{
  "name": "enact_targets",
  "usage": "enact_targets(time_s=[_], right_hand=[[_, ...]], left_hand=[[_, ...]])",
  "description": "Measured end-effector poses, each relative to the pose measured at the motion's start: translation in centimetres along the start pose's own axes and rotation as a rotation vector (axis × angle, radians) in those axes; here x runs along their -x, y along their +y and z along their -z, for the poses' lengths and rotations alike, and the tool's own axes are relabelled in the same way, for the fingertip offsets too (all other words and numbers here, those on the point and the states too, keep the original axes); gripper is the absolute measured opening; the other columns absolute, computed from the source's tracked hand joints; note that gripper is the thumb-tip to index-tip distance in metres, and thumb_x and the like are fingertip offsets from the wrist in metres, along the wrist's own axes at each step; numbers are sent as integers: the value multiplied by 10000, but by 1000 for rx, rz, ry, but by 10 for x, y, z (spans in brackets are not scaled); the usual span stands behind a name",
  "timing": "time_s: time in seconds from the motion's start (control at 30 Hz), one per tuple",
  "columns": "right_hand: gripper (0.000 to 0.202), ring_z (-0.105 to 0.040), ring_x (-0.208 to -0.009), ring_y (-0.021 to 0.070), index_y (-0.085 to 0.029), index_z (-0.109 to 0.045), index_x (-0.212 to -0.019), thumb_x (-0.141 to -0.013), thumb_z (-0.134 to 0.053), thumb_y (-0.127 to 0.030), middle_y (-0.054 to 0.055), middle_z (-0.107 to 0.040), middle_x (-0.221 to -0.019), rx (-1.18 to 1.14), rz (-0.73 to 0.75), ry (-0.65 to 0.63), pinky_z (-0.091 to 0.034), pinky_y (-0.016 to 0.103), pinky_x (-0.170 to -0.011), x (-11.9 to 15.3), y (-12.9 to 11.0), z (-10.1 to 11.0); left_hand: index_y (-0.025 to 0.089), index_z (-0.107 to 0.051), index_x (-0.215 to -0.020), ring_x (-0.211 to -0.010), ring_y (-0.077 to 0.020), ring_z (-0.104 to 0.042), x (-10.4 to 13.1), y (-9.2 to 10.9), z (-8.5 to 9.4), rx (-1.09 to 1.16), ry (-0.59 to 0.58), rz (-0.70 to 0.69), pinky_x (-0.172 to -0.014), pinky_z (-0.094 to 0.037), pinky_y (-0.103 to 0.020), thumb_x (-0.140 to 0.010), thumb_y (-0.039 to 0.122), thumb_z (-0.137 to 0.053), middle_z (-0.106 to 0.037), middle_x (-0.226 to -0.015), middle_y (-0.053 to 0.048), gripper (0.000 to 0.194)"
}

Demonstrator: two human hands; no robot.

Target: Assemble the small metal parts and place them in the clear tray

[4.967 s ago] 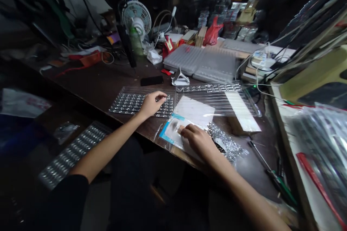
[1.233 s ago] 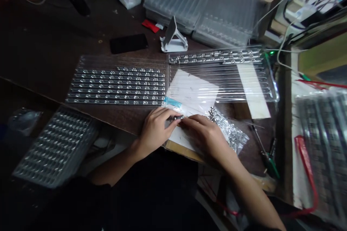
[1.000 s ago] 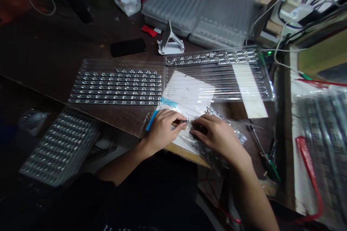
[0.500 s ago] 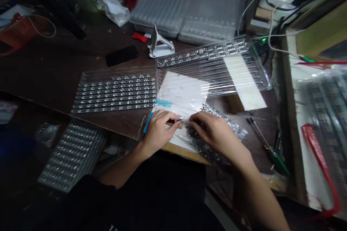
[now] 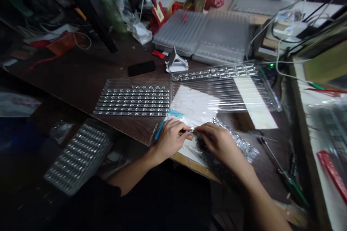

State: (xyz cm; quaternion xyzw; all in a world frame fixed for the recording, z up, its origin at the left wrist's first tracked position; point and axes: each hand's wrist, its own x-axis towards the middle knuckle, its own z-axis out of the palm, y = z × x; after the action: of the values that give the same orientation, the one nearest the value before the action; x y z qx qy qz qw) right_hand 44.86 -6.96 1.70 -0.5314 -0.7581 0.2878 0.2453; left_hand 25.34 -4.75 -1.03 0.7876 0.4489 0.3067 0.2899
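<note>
My left hand (image 5: 172, 134) is closed, with thumb and forefinger pinching a small shiny metal part (image 5: 192, 130) above the white paper. The fingertips of my right hand (image 5: 217, 136) are pressed together at the other side of this part; whether they grip it or something else is too small to tell. Under and beside my right hand lies a clear bag of small metal pieces (image 5: 241, 141). A clear tray with rows of metal parts (image 5: 132, 101) sits to the left. Behind my hands is a second clear tray (image 5: 195, 98), partly filled along its back rows.
A black phone (image 5: 141, 68) and a white stand (image 5: 176, 63) lie behind the trays. Stacked clear trays (image 5: 180, 30) stand further back. A green-handled screwdriver (image 5: 294, 187) lies at the right. More filled trays (image 5: 78, 155) are stacked low at the left.
The view has shifted, so the desk sits lower and further right in the picture. My right hand has come closer to my left hand, its fingertips now at the small metal part.
</note>
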Motion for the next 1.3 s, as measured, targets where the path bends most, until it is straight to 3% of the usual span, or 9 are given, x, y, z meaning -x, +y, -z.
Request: enact_targets(time_s=[0.13, 0.27, 0.4, 0.5, 0.67, 0.83, 0.93, 1.07, 1.3], right_hand=[[257, -699, -833, 245, -176, -725, -973, -927, -473, -159, 108, -728, -949, 126, -94, 11, -556, 360, -742, -2, -2, -10], [253, -691, -840, 214, -172, -716, -997, -950, -467, -164, 101, -719, -969, 96, -49, 4, -551, 315, -751, -5, -12, -19], [243, -667, -852, 203, -165, -691, -1027, -952, -466, -109, 92, -697, -957, 143, 82, -32, -535, 302, -759, -7, -17, -28], [171, -636, -840, 222, -157, -679, -992, -941, -523, -112, 85, -673, -925, 325, 125, -40, -522, 329, -747, -6, -18, -32], [180, -612, -874, 223, -164, -684, -1047, -926, -569, -98, 89, -660, -972, 431, 186, -99, -508, 331, -777, -5, -24, -32], [314, -636, -945, 210, -220, -639, -1246, -966, -517, -147, 88, -673, -1073, 262, 171, -60, -515, 315, -806, -5, -25, -24], [265, -652, -919, 206, -200, -682, -1155, -986, -478, -193, 97, -686, -1060, 191, 112, -19, -517, 313, -786, -2, -18, -9], [200, -657, -874, 203, -179, -716, -1023, -959, -527, -191, 82, -701, -950, 184, 25, -61, -505, 306, -788, 3, -8, 12], [161, -644, -917, 217, -181, -724, -1012, -876, -656, -234, 79, -704, -991, 270, -30, -162, -463, 288, -771, 10, -11, 20]], left_hand=[[203, -638, -789, -872, -208, -659, 3, 3, 5, 107, 47, -21, -802, -514, -356, -844, 139, -677, -729, -869, -43, 93], [195, -637, -827, -910, -185, -679, -18, -5, 38, 158, 133, -54, -840, -533, -316, -866, 126, -637, -726, -935, -53, 79], [177, -668, -968, -924, -183, -672, -72, -40, 79, -18, 154, -64, -869, -520, -318, -871, 141, -605, -726, -993, -50, 121], [169, -694, -982, -935, -189, -671, -110, -69, 94, -79, 71, -64, -885, -510, -321, -870, 152, -583, -731, -1024, -56, 159], [179, -723, -936, -931, -206, -669, -125, -94, 105, -237, -28, -80, -884, -498, -331, -864, 194, -583, -740, -989, -54, 158], [186, -728, -955, -922, -209, -672, -124, -94, 113, -344, 8, -44, -862, -497, -322, -865, 216, -579, -748, -993, -56, 178], [197, -735, -948, -917, -218, -673, -131, -88, 107, -416, -25, -43, -875, -490, -336, -861, 228, -582, -753, -985, -50, 178], [204, -741, -889, -935, -264, -656, -140, -81, 101, -643, -133, -39, -895, -482, -391, -861, 262, -564, -746, -961, -67, 188], [225, -729, -918, -1011, -300, -636, -147, -79, 120, -813, -243, -38, -914, -487, -417, -814, 252, -553, -722, -1047, -75, 206]])
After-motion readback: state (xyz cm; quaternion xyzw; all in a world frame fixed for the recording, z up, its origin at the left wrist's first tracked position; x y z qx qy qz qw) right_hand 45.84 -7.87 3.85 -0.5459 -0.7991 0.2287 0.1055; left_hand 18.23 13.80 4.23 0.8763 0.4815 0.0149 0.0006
